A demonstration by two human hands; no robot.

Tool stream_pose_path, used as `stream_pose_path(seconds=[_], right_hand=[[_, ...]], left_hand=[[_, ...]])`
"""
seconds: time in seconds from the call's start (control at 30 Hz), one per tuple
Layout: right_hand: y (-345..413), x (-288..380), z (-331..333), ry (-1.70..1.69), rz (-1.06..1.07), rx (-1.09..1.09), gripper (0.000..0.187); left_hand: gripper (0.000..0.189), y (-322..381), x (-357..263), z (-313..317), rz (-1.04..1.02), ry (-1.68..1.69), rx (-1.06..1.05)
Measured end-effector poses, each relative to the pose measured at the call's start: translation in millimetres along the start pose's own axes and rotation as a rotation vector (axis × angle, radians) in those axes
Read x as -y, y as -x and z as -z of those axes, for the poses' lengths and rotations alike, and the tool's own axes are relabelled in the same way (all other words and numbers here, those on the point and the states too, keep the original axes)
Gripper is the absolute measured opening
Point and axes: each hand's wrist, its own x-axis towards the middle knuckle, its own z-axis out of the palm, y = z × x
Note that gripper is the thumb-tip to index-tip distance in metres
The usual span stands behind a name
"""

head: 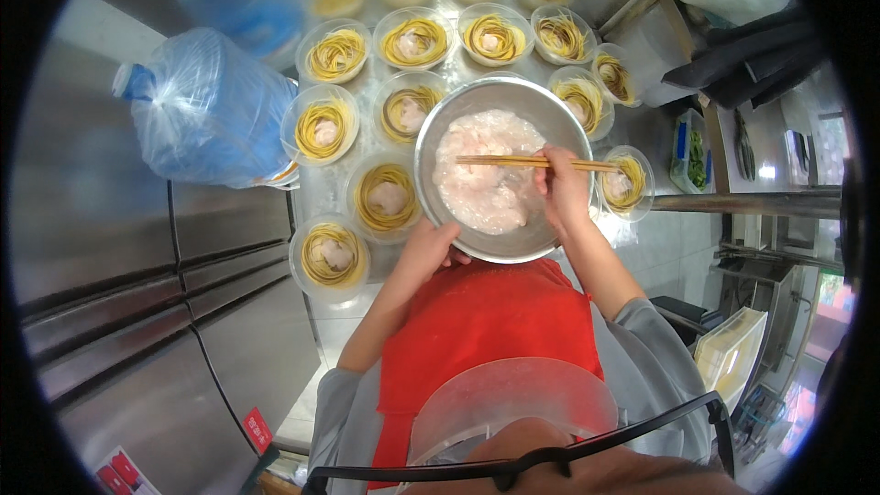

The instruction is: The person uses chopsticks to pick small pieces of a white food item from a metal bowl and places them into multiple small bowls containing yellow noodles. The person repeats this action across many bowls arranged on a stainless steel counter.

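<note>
A large stainless steel mixing bowl [432, 110] is in front of my red apron. In it lies a pale pink, wet, glistening mass, perhaps raw meat [491, 192]. My left hand [436, 244] grips the near left rim, thumb on top and fingers beneath. A pair of wooden chopsticks [509, 161] is in my right hand [565, 185], lying level over the mass, tips to the left. Around the bowl stand several clear plastic bowls with coiled yellow and brown strands, such as this plastic bowl [330, 282]; most show a pale pink lump on top. The steel bowl partly hides some of them.
A blue water jug wrapped in clear plastic [213, 110] stands at the left, beside steel cabinet doors [234, 357]. At the right are a steel shelf edge [749, 204], a plastic tub with green vegetables [689, 155] and a dark cloth-like item [749, 58].
</note>
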Motion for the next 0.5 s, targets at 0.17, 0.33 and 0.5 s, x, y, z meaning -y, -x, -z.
stream_pose_path(seconds=[0.17, 0.33, 0.5], right_hand=[[7.6, 6.8, 4.8, 0.666, 0.358, 0.091, 0.026], [-1.9, -19.6, -3.2, 0.220, 0.052, 0.077, 0.022], [-13.5, -33.7, 4.2, -0.055, -0.263, 0.023, 0.016]], left_hand=[[0.050, -4.9, 2.6, 4.7, 0.052, -0.020, 0.044], [0.037, -2.9, 0.8, -0.4, -0.023, -0.007, 0.002], [0.036, 1.9, -2.5, -1.1, 0.000, -0.028, -0.020]])
